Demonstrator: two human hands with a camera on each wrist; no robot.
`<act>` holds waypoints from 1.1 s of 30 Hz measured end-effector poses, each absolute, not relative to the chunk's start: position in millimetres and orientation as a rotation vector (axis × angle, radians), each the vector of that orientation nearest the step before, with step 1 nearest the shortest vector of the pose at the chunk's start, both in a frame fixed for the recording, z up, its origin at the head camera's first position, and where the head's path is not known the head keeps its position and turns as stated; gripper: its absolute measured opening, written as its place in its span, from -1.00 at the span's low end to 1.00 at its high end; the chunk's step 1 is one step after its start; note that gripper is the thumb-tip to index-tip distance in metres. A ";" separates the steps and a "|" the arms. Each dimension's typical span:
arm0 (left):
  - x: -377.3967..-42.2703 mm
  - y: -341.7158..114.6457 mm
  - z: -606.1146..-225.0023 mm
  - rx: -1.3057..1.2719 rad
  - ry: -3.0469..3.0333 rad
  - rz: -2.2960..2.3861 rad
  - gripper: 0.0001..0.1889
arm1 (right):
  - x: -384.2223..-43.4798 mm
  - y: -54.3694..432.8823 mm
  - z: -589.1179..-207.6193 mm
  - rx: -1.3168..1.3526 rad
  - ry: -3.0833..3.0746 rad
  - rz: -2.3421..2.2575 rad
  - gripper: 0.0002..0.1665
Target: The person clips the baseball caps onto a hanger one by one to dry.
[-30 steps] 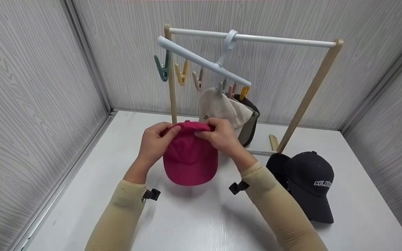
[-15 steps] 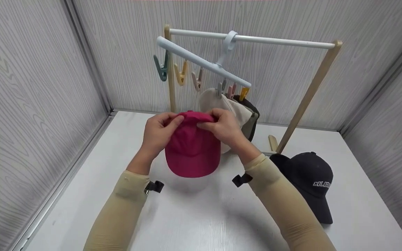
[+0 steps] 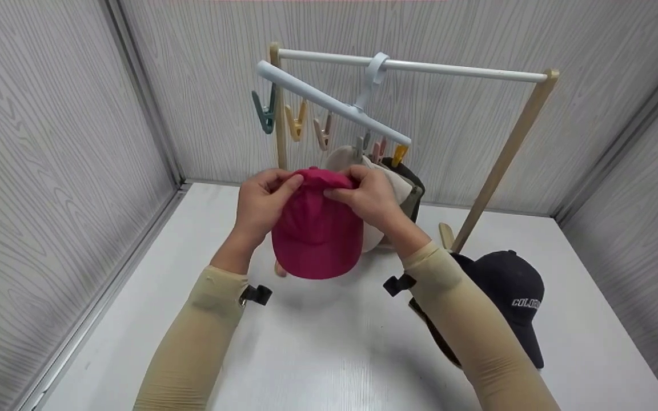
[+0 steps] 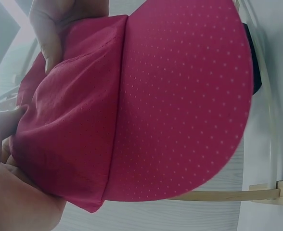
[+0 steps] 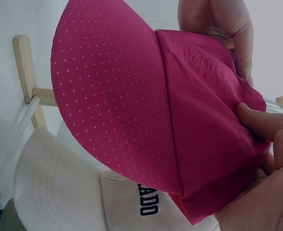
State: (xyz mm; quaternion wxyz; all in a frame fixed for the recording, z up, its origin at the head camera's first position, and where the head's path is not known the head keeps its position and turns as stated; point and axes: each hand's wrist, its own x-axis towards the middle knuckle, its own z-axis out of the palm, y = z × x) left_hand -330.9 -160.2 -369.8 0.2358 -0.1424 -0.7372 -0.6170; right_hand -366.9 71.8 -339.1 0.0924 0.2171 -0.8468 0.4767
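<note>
Pink cap (image 3: 317,234): qty 1, held clear of bench (image 3: 317,342), brim down, in front of hung white hat (image 5: 59,187). L hand (image 3: 260,202) & R hand (image 3: 374,197) both closed in a pinch on its upper edge, spaced apart.

Change obs.: over last sec., cap & hands have moved up the head view, nearer hanger (image 3: 329,101); grip looks same. Judged: gap to clips reduced; no clip on this cap yet.

Counts: hanger, 1. Clips, 6: teal clip (image 3: 268,121), yellow clip (image 3: 295,132), beige clip (image 3: 323,140), all w/o load; grey clip (image 3: 358,147), pink clip (image 3: 377,151), orange clip (image 3: 400,154), all at hung hats. Hung hats, min. 2: white hat, olive hat (image 3: 414,197), part-hidden. Rack (image 3: 508,154), 1. Bench, R side: navy cap (image 3: 512,285), 1, plus dark brim (image 3: 438,338) part-hidden by R sleeve (image 3: 477,325); can't tell if separate cap.
</note>
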 end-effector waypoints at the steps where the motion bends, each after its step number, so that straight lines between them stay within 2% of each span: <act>1: -331.7 -159.7 -368.4 -0.394 -2.017 -1.696 -0.78 | -367.3 71.9 -338.0 0.642 -2.516 1.419 -0.73; 33: -345.2 -155.8 -352.0 -0.404 -1.909 -1.784 -0.76 | -376.2 70.5 -319.6 0.682 -2.477 1.427 -0.69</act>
